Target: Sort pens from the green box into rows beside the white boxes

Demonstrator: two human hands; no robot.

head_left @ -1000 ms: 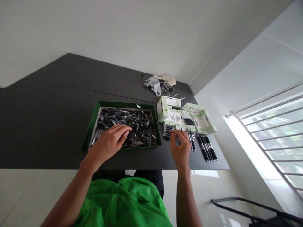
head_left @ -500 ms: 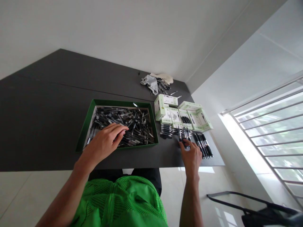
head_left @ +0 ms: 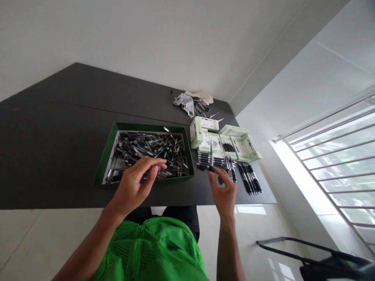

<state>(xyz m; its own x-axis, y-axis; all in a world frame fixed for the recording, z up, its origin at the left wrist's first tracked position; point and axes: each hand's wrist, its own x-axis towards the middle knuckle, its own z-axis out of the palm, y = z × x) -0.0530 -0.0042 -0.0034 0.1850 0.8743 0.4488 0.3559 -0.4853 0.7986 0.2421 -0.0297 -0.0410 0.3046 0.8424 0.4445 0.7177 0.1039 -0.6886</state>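
Note:
My right hand (head_left: 224, 191) pinches a pen (head_left: 211, 154) by its dark end, the clear barrel pointing away from me. It hovers just in front of a small stack of pens (head_left: 204, 159). Two or so pens (head_left: 231, 169) lie to the right of that hand, and a row of black-gripped pens (head_left: 250, 178) lies farther right. Over the front of a green box (head_left: 190, 156) full of loose pens (head_left: 146, 146) is my left hand (head_left: 139, 179), thumb and fingertips pressed together. Whatever may be between those fingertips is hidden.
White-and-green cartons (head_left: 215, 142) stand behind the pen stacks, one holding several pens (head_left: 228, 147). Gloves (head_left: 186, 102) lie on more pens at the back, near the wall. A barred window (head_left: 336, 156) is at the right, with a black chair (head_left: 331, 269) below it.
My right hand has lifted a pen from the group beside it and moved left with it. My left hand has shifted right and toward me, over the box's front edge.

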